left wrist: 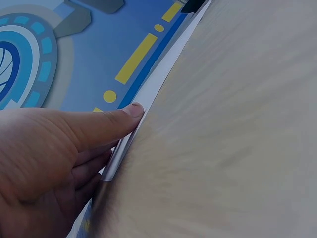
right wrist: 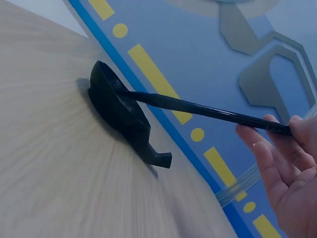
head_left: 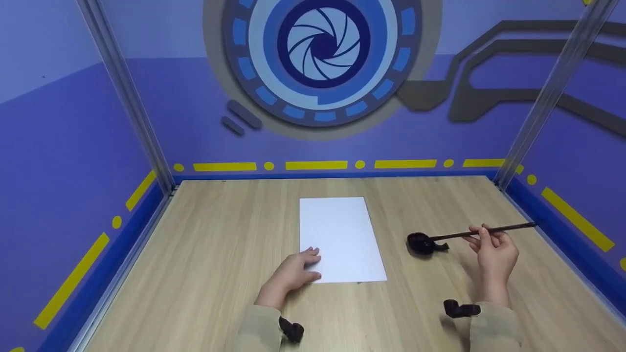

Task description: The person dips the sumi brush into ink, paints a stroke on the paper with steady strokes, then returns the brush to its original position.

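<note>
A sheet of white paper (head_left: 337,234) lies on the wooden table. My left hand (head_left: 296,271) rests on its lower left corner, thumb and fingers spread over the edge. In the left wrist view the thumb (left wrist: 106,126) lies extended along the paper's border. On the right stands a small black ink dish (head_left: 419,244) with a short curved handle. My right hand (head_left: 494,252) pinches a slim dark writing brush (head_left: 462,234) between thumb and fingertips, its shaft slanting up to the right. The right wrist view shows the brush's thicker tip (right wrist: 133,95) inside the dish's bowl.
The wooden tabletop (head_left: 220,234) ends at a blue and purple back wall (head_left: 171,112) with yellow markings. Side walls and metal corner posts (head_left: 132,102) frame it. A black wrist-worn piece (head_left: 459,309) sits at the right cuff, another (head_left: 292,330) at the left.
</note>
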Available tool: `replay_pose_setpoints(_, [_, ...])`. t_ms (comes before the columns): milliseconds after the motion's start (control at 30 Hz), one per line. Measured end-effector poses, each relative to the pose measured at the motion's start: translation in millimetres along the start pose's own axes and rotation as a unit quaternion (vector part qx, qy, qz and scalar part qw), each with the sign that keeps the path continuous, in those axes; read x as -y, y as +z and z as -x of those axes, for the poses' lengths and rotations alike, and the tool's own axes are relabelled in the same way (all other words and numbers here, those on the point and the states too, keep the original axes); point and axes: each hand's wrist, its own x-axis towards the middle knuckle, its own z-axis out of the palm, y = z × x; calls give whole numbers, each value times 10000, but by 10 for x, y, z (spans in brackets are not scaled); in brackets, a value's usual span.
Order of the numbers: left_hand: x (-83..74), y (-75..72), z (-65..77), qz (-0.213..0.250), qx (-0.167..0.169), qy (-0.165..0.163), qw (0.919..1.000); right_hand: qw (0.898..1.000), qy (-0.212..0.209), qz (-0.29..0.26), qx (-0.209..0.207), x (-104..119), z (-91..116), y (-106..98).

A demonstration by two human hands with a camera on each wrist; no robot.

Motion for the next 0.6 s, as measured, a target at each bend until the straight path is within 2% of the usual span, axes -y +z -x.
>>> replay_pose_setpoints(333, [15,15,-14,-2,-7,16,10000,9984,97,-46,-558,-117,-14,14])
replay_pose_setpoints(600, [19,13,-11,69,-16,5,10000,9975,286,299,-581,-180,-12,3])
